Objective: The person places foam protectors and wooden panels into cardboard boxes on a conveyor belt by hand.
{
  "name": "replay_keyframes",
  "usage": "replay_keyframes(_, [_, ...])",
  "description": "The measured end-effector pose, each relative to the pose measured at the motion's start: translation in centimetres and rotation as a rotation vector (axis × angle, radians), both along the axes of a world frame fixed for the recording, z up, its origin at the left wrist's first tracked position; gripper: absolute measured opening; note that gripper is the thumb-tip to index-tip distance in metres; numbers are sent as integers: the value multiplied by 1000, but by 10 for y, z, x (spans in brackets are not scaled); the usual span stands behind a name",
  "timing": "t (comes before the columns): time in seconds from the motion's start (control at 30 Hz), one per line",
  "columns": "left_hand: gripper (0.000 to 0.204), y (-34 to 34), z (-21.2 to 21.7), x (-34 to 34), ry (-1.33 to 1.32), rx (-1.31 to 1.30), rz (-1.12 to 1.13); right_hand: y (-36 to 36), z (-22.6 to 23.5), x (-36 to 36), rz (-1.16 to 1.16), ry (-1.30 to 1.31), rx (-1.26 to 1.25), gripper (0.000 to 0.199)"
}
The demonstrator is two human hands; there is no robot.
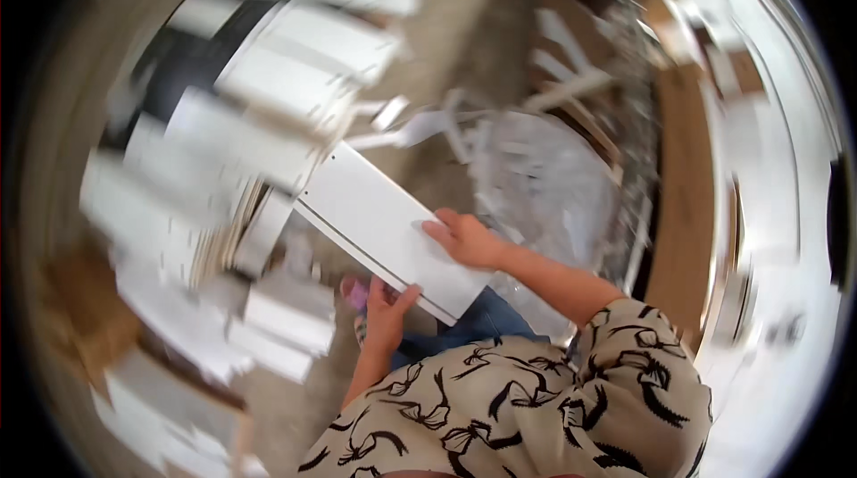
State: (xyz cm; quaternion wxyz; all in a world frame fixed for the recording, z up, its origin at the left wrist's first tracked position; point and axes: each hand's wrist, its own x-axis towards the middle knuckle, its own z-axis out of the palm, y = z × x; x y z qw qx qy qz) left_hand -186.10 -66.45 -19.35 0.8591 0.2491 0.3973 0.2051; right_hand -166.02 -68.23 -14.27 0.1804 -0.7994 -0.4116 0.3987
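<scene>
Left hand (pixel 384 322) and right hand (pixel 473 241) are both closed on a white rectangular panel (pixel 375 232), held tilted slantwise in front of the person's body. The left grips its lower-left long edge close to the near end, thumb along the border; the right holds the opposite long edge, with a thumb lying on the broad white face. A dark groove runs beside the left long edge, and two small dark holes sit near the far short end. That far end reaches up to stacked white boards (pixel 303 58) on the left; whether it touches them cannot be told. Below those boards are more white pieces (pixel 286 322), blurred, and a brown cardboard box (pixel 85 308) farther left. Crumpled translucent plastic sheeting (pixel 549 188) lies to the right of the panel, and past it stretches a long brown board (pixel 683 201). The person wears a beige shirt (pixel 500 415) with a black bow pattern and blue jeans (pixel 486 313). Grey floor (pixel 277 411) shows at the lower left.
</scene>
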Motion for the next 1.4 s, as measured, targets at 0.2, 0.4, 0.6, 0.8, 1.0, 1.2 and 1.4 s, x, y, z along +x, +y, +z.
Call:
replay_keyframes(0.2, [23, -1, 109, 92, -232, 345, -406, -183, 267, 137, -740, -305, 347, 35])
replay_keyframes(0.4, [17, -2, 70, 121, 223, 440, -507, -450, 378, 256, -1260, -642, 688, 50])
replay_keyframes(0.6, [17, -15, 71, 198, 372, 483, -469, -632, 317, 348, -1434, -782, 201, 55])
replay_keyframes(0.8, [21, -51, 118, 318, 294, 723, -543, -600, 239, 390, -1202, -267, -8, 59])
replay_keyframes(1.0, [17, -71, 118, 342, 303, 728, -587, -598, 210, 418, -1037, -214, -176, 56])
replay_keyframes(1.2, [20, -40, 103, 329, 360, 782, -591, -570, 196, 428, -942, -435, -236, 45])
replay_keyframes(1.4, [14, -26, 53, 324, 425, 674, -568, -629, 193, 444, -1293, -26, 168, 34])
